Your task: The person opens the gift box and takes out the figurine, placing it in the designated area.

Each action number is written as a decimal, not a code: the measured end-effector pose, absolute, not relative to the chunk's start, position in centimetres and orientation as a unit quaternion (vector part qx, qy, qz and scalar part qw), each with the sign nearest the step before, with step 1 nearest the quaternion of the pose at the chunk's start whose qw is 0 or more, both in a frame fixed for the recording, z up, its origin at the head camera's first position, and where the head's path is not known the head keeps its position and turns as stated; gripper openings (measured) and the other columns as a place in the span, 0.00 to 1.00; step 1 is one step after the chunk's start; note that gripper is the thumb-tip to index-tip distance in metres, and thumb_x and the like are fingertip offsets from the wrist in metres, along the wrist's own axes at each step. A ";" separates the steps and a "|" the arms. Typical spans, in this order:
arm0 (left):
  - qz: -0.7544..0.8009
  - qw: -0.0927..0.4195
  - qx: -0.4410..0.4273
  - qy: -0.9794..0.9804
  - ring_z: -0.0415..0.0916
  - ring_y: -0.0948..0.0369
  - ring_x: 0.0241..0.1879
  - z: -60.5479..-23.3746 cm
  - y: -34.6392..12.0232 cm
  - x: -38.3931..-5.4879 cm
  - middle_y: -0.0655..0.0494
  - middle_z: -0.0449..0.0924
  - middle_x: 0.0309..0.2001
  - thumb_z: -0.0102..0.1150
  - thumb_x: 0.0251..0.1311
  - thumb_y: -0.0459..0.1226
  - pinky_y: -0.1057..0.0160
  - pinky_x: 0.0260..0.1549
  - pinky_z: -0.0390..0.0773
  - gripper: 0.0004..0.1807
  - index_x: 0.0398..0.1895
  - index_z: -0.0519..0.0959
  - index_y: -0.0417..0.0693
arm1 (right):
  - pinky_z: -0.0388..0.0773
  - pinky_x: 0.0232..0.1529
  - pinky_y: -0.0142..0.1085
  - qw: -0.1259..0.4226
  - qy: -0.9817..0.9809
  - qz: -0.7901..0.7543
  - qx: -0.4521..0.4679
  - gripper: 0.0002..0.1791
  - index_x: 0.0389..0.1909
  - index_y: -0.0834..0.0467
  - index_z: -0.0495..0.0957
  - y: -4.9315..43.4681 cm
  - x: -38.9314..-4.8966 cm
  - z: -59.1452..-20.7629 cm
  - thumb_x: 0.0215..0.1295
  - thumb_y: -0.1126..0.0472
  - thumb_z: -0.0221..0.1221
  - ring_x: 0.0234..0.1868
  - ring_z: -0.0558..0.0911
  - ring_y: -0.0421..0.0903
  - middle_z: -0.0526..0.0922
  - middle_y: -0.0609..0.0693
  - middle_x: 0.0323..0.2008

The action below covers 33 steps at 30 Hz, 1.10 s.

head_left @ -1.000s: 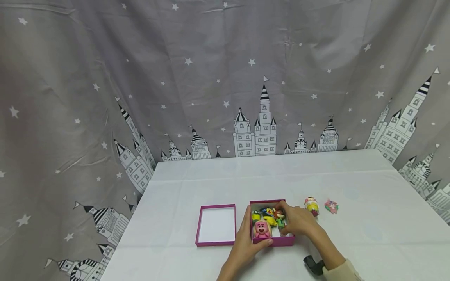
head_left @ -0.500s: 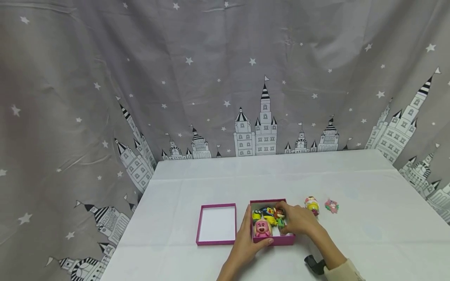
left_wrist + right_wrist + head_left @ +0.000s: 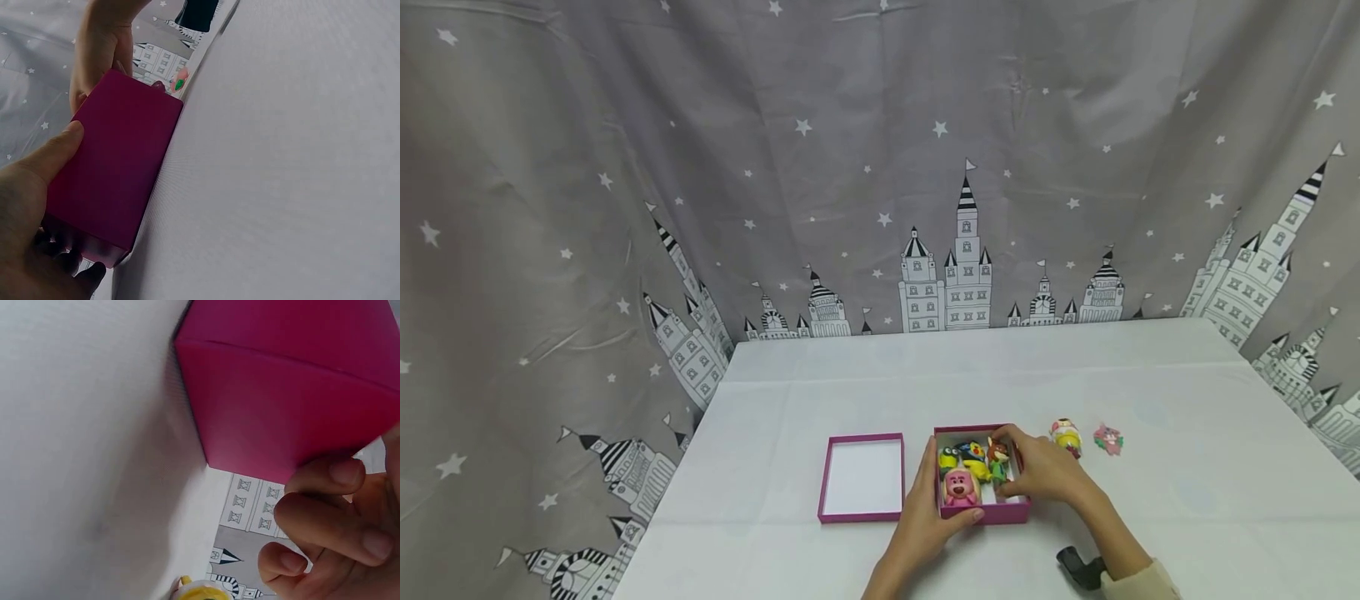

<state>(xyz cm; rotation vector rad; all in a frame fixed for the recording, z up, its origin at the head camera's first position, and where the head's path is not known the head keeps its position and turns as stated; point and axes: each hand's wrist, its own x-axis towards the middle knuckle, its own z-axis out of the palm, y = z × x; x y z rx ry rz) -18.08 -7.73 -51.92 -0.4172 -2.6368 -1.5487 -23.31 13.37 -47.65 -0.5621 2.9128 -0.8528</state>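
Observation:
An open magenta box (image 3: 992, 515) stands on the white table and holds several toy figurines. My left hand (image 3: 922, 517) grips its left side, the thumb along the front wall; in the left wrist view the thumb presses the box's magenta face (image 3: 112, 169). At the box's right end, my right hand (image 3: 1043, 468) reaches over the wall, index finger and thumb around a brown-haired figurine (image 3: 998, 471) in green. Beside that figurine lie a blue-and-yellow one (image 3: 976, 462), a green-and-yellow one (image 3: 948, 462) and a pink bear (image 3: 960, 488). Curled fingers (image 3: 325, 528) show outside the wall in the right wrist view.
The white lid (image 3: 863, 478) with magenta edges lies left of the box. To the right are a yellow-and-white figurine (image 3: 1066, 437) and a small pink-and-green piece (image 3: 1108, 439). A black device (image 3: 1081, 570) is at the right wrist. Behind the table hangs a grey castle-print curtain (image 3: 850, 167).
My right hand has shifted slightly to the right, and more of the brown-haired figurine shows between its fingers. The left hand stays on the box.

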 end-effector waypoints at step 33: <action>-0.504 0.037 -0.134 -0.853 0.48 0.50 0.68 -51.8 -7.6 -18.0 0.48 0.44 0.72 0.69 0.41 0.55 0.48 0.63 0.53 0.61 0.73 0.41 0.50 | 0.57 0.14 0.30 -0.015 0.913 -0.382 -0.140 0.42 0.59 0.53 0.62 20.3 -23.1 -43.2 0.43 0.53 0.72 0.15 0.60 0.37 0.62 0.44 0.13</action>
